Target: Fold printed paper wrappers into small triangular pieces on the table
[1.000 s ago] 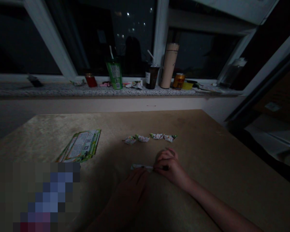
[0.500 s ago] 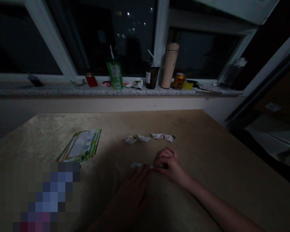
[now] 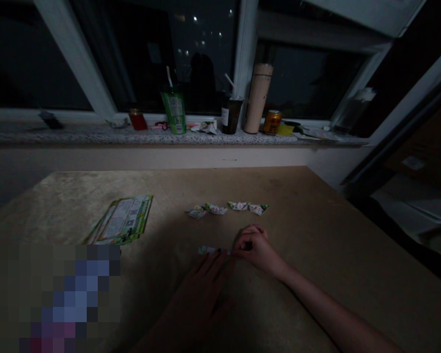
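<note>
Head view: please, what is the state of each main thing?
narrow pale printed paper strip, partly covered
left hand, extended over strip
right hand, grip pinched at strip's end
four small white-green paper pieces, folded
rectangular green-white printed sheets, stacked, fanned
green plastic cup, upright
tall beige cylindrical flask, upright

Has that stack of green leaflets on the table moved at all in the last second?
No. The leaflet stack keeps its place relative to the table's far left corner; the whole view has merely shifted slightly.
</note>
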Action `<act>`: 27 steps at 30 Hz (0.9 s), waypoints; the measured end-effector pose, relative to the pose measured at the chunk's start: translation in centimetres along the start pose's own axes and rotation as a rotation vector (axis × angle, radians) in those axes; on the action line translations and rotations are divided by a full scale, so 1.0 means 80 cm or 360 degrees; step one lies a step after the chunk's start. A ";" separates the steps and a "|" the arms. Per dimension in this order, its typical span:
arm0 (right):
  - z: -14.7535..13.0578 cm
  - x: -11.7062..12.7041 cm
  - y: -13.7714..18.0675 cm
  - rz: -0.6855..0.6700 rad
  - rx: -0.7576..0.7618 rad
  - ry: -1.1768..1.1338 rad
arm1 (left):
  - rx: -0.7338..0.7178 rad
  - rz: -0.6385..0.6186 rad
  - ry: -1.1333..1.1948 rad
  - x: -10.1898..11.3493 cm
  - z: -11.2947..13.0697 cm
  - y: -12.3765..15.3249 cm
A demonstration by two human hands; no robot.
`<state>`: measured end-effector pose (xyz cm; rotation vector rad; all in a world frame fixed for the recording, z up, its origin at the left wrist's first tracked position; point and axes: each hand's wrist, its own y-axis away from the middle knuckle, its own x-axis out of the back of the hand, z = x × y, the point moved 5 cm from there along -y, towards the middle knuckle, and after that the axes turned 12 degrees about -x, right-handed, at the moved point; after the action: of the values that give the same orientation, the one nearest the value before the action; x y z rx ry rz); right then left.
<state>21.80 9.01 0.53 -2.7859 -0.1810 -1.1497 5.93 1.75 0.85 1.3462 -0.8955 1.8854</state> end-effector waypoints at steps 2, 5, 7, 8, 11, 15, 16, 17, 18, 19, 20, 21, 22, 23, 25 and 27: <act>0.000 -0.001 -0.001 0.0009 -0.0017 0.0010 | 0.0013 -0.0012 0.0004 0.001 0.001 -0.001; -0.002 -0.001 0.000 0.0008 -0.0019 0.0020 | 0.0029 -0.0019 -0.0009 0.003 0.002 -0.002; -0.005 -0.001 0.001 0.0004 -0.0023 0.0028 | 0.0029 -0.0019 -0.0012 0.003 0.002 -0.002; -0.006 -0.001 0.002 0.0005 -0.0029 0.0031 | 0.0030 -0.0018 -0.0012 0.003 0.003 -0.002; -0.007 0.000 0.003 0.0023 -0.0064 0.0020 | 0.0041 -0.0025 -0.0018 0.002 0.003 -0.002; -0.006 0.001 0.003 0.0047 -0.0065 0.0006 | 0.0045 -0.0011 -0.0052 0.000 0.004 -0.003; -0.006 0.001 0.003 0.0040 -0.0052 0.0006 | 0.0040 0.0001 -0.0057 0.000 0.004 -0.003; -0.006 0.000 0.003 0.0029 -0.0038 0.0004 | 0.0037 0.0010 -0.0060 0.000 0.005 -0.003; -0.005 0.000 0.003 0.0021 -0.0030 -0.0001 | 0.0037 0.0013 -0.0062 0.000 0.005 -0.003; -0.004 0.000 0.003 0.0017 -0.0026 -0.0008 | 0.0034 0.0008 -0.0062 0.001 0.005 -0.003; -0.003 0.000 0.003 0.0018 -0.0027 -0.0016 | 0.0035 -0.0002 -0.0062 0.001 0.006 -0.003; -0.002 0.000 0.002 0.0015 -0.0027 -0.0025 | 0.0039 -0.0015 -0.0062 0.002 0.006 -0.003; 0.000 0.000 0.002 0.0008 -0.0029 -0.0036 | 0.0045 -0.0026 -0.0063 0.002 0.006 -0.004; 0.001 -0.001 0.002 -0.0001 -0.0031 -0.0046 | 0.0049 -0.0037 -0.0063 0.003 0.006 -0.004; 0.004 -0.001 0.000 -0.0015 -0.0035 -0.0064 | 0.0052 -0.0058 -0.0063 0.004 0.006 -0.005; 0.005 0.000 -0.001 -0.0029 -0.0041 -0.0075 | 0.0050 -0.0062 -0.0061 0.004 0.006 -0.005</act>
<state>22.06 9.15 0.21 -2.8412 -0.1978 -1.0986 6.43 1.66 1.34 1.4128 -0.8554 1.8571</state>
